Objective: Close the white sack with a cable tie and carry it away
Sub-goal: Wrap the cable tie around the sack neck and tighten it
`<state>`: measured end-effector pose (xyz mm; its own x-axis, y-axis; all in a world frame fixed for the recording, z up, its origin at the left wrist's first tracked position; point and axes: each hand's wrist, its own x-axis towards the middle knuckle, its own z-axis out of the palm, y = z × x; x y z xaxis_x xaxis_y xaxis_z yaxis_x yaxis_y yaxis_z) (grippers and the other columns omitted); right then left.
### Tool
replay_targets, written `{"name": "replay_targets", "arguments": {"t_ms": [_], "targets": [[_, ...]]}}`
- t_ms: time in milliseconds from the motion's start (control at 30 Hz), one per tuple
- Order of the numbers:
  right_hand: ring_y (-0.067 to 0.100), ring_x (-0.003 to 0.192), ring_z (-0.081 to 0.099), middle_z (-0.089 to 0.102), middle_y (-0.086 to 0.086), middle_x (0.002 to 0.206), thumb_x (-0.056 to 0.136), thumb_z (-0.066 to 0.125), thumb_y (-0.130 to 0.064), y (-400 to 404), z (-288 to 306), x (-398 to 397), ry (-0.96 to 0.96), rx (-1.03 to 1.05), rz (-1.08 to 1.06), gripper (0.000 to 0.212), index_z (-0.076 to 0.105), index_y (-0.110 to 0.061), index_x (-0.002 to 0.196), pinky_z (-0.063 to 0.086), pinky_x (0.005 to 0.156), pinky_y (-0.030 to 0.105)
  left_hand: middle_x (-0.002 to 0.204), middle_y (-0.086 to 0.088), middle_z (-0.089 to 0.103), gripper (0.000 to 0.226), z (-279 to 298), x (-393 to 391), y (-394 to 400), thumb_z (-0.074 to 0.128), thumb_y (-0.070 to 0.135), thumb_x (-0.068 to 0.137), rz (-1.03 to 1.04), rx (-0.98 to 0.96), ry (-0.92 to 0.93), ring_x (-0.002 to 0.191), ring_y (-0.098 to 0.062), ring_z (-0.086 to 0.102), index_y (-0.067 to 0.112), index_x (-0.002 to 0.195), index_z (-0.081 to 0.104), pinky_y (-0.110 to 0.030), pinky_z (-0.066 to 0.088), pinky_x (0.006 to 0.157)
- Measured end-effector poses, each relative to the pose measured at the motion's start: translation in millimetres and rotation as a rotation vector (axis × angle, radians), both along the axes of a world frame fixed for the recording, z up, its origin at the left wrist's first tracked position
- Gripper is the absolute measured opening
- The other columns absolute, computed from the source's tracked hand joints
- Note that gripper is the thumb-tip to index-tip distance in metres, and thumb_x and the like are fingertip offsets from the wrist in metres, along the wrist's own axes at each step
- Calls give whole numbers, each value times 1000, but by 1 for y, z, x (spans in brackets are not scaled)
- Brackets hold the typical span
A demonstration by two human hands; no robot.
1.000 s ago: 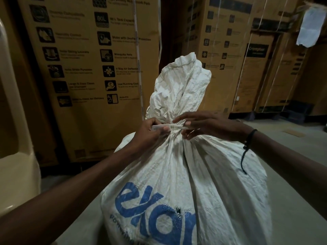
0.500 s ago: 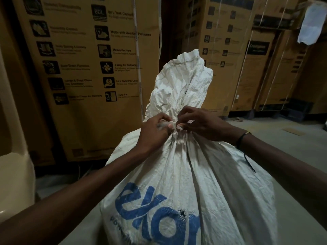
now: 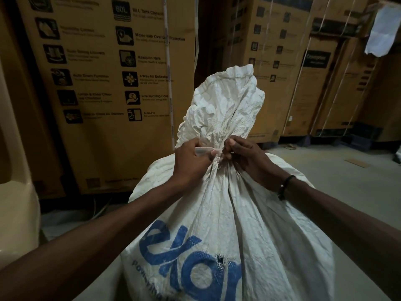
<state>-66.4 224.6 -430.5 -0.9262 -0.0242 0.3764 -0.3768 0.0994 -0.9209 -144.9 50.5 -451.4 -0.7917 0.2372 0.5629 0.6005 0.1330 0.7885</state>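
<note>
A full white sack (image 3: pixel 249 218) with blue lettering stands upright in front of me, its top bunched into a narrow neck with the loose mouth fanning above. A pale cable tie (image 3: pixel 207 150) circles that neck. My left hand (image 3: pixel 191 164) pinches the tie's free tail on the left side of the neck. My right hand (image 3: pixel 249 159) grips the neck and the tie's head on the right side; its fingertips hide the lock. A black band sits on my right wrist.
Tall strapped cardboard cartons (image 3: pixel 112 83) stand close behind the sack, with more cartons (image 3: pixel 303 72) at the back right. A cream plastic object (image 3: pixel 15 170) fills the left edge. Grey concrete floor (image 3: pixel 347 170) extends to the right.
My right hand's fingers curled from flat to a pinch at the tie's head. Both hands stayed at the neck, and the view shifted slightly closer.
</note>
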Motion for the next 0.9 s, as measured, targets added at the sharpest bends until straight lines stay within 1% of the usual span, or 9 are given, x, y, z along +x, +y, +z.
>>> {"name": "replay_targets", "arguments": {"t_ms": [67,167,267,367,433,600,733,833,900], "targets": [[17,80,51,52,3,78,110,50,-23,-1,0,1,-18,-36,19,24,55,-10,91,39,90,36,79,-3,75,28,-2,-2,-1,86,27,81,-35,35,-33,79,-25,74,21,72,60,-43,60,68],[17,80,51,52,2,78,111,49,-21,0,1,5,-33,-50,33,24,55,-9,91,38,91,36,84,-3,77,32,-2,-7,-1,86,29,79,-71,50,-59,82,-25,75,11,76,61,-48,62,72],[16,80,50,50,2,78,113,48,-15,-1,3,7,-34,-55,33,25,55,-8,89,42,87,29,78,-2,73,33,-1,-8,0,87,23,82,-92,62,-52,71,-16,68,17,74,56,-36,57,61],[11,74,50,50,0,79,113,42,-8,-4,4,9,-30,-35,28,27,53,-7,88,47,77,17,78,0,71,31,-1,-6,0,85,13,86,-120,89,-53,64,0,66,12,78,55,-15,50,55],[9,73,51,51,-2,79,114,41,-5,-4,5,11,-32,-23,25,28,52,-7,88,47,74,15,80,-4,72,30,0,-5,-1,85,12,86,-127,90,-56,62,5,64,8,80,56,-13,50,56],[8,71,50,52,-3,78,113,41,-5,-7,7,13,-41,-14,15,28,52,-7,87,46,73,15,83,-16,71,29,1,-7,1,83,2,86,-193,183,-180,72,-16,70,7,80,54,-34,63,65],[9,71,48,50,-1,78,113,42,-5,-9,6,13,-40,-28,-3,31,53,-7,84,43,76,20,85,-20,69,34,1,-7,2,82,0,85,-240,206,-227,77,-22,70,12,75,53,-41,63,73],[9,71,48,50,1,80,108,52,-16,-11,7,10,-31,-73,-31,27,59,-8,84,38,81,26,92,-25,71,32,2,-12,-5,89,12,78,-309,216,-264,84,-27,72,14,81,57,-51,64,83],[10,70,49,54,0,77,103,61,-30,-12,8,8,-29,-88,-62,28,64,-9,83,38,84,33,107,-32,70,36,3,-15,-11,90,15,77,-400,222,-316,93,-31,74,13,95,59,-55,63,89]]}}
